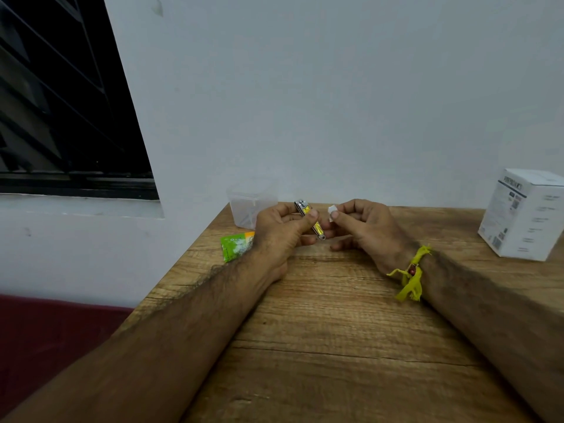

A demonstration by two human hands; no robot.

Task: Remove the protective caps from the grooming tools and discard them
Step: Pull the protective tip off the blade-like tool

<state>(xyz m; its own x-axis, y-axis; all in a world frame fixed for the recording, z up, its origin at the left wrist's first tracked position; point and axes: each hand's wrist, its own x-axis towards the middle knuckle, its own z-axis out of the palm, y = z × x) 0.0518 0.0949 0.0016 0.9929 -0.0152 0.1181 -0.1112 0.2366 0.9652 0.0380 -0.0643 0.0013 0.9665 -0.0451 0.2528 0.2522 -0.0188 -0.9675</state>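
Note:
My left hand point(282, 232) grips a metal nail clipper point(309, 218) with a yellow panel, held tilted above the wooden table point(320, 331), its bare jaw end pointing up and away. A short way to the right, my right hand point(366, 227) pinches a small clear-white protective cap point(331, 212) between thumb and forefinger. The cap is apart from the clipper, with a small gap between them.
A clear plastic container point(248, 209) stands at the table's far left corner behind my left hand. A green and orange packet point(236, 246) lies at the left edge. A white cardboard box point(523, 213) stands at the far right. A wall rises right behind the table.

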